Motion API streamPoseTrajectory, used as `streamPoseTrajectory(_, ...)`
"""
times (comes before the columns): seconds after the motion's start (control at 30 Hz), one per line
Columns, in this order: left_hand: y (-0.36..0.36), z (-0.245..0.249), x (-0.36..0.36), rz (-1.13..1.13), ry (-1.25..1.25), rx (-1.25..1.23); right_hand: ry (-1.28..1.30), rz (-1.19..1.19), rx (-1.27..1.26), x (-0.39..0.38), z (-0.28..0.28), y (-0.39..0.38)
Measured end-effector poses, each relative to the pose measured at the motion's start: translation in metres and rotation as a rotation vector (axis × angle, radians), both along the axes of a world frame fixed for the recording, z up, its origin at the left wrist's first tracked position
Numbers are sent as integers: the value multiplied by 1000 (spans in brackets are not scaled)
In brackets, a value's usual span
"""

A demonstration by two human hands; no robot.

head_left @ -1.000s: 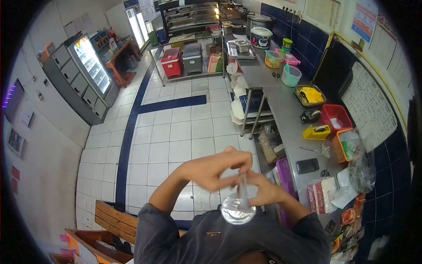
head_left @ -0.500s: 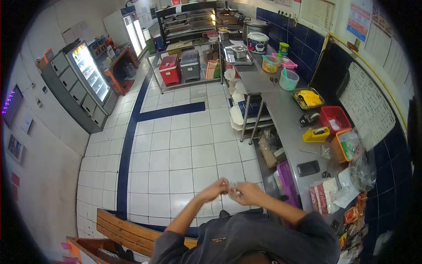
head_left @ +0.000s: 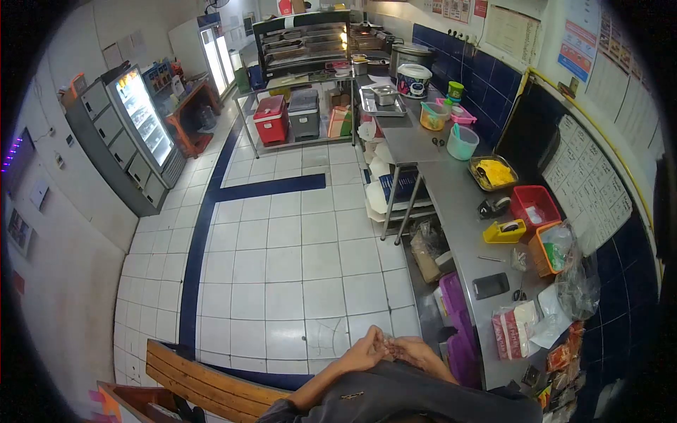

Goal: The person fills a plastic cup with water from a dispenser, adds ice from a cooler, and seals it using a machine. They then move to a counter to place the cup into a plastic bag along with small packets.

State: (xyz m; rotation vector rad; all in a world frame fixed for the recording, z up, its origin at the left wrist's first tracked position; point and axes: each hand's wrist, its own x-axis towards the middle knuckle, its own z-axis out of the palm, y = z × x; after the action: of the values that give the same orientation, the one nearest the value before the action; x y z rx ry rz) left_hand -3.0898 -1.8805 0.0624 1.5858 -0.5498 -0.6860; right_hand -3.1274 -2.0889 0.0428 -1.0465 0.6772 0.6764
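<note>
My left hand (head_left: 365, 350) and my right hand (head_left: 417, 352) are close together in front of my chest, low in the view. The fingers of both are bent in and pinched, almost meeting. Between the fingertips there is a small, pale, see-through thing, too small and blurred to name. To the right of my hands stands the steel counter, with a dark phone-like slab (head_left: 491, 286), scissors (head_left: 520, 295) and a red-and-white plastic packet (head_left: 513, 331) lying on it.
A wooden bench (head_left: 211, 381) is at the lower left. Purple bins (head_left: 460, 331) sit under the steel counter (head_left: 462, 233). On it are a yellow tape dispenser (head_left: 504, 231), a red basket (head_left: 534, 204) and an orange basket (head_left: 544, 250). Coolers (head_left: 271, 120) stand farther off.
Both hands have come lower in the view and nearer my body, still together. My view has shifted slightly. The see-through thing at my fingers shows less than before.
</note>
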Motion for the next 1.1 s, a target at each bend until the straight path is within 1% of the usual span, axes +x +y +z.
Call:
streamPoseTrajectory(0.03,1,11,-1,-51,-85,114,-22,-75,-21,-2,2,4)
streamPoseTrajectory(0.07,1,27,-1,-55,-86,117,-23,-78,-18,-4,-1,7)
streamPoseTrajectory(0.13,2,52,-2,-146,-287,269,-184,-129,-84,-8,-5,12)
streamPoseTrajectory(0.17,1,50,-3,-147,-287,272,-185,-129,-81,-6,-5,13)
streamPoseTrajectory(0.23,-2,44,-12,-73,-520,303,-172,-256,10,-5,-2,14)
streamPoseTrajectory(0.33,-4,50,-9,-124,-562,367,-222,-296,18,7,8,18)
streamPoseTrajectory(0.43,-6,77,-7,-151,-630,441,-231,-285,5,17,8,19)
streamPoseTrajectory(0.47,-7,72,-7,-149,-632,442,-233,-284,5,22,9,20)
streamPoseTrajectory(0.53,-7,59,-11,-13,-905,360,-277,-252,-88,27,9,20)
streamPoseTrajectory(0.57,-7,58,-10,-13,-905,359,-277,-253,-88,28,7,21)
streamPoseTrajectory(0.63,-2,61,-2,-57,-706,404,-443,-211,-231,32,3,24)
streamPoseTrajectory(0.67,1,66,3,-58,-706,404,-442,-211,-231,34,1,24)
streamPoseTrajectory(0.73,6,78,14,94,-584,194,-625,-191,-328,33,2,24)
streamPoseTrajectory(0.77,4,77,17,212,-570,144,-621,-188,-328,33,3,22)
streamPoseTrajectory(0.8,4,70,23,215,-561,146,-706,-72,-387,33,13,22)
streamPoseTrajectory(0.83,5,58,31,176,-593,177,-787,45,-445,33,21,21)
streamPoseTrajectory(0.87,4,61,36,134,-625,204,-777,46,-445,33,26,21)
streamPoseTrajectory(0.9,5,66,36,139,-531,157,-812,102,-478,33,30,19)
streamPoseTrajectory(0.93,7,65,39,135,-523,151,-850,157,-512,33,35,16)
streamPoseTrajectory(0.97,8,62,42,119,-552,132,-890,208,-583,33,43,15)
streamPoseTrajectory(1.0,9,63,44,103,-580,115,-883,211,-586,33,54,15)
streamPoseTrajectory(1.07,11,66,45,99,-523,158,-939,303,-689,33,73,18)
streamPoseTrajectory(1.1,12,65,47,113,-557,112,-935,304,-687,33,75,20)
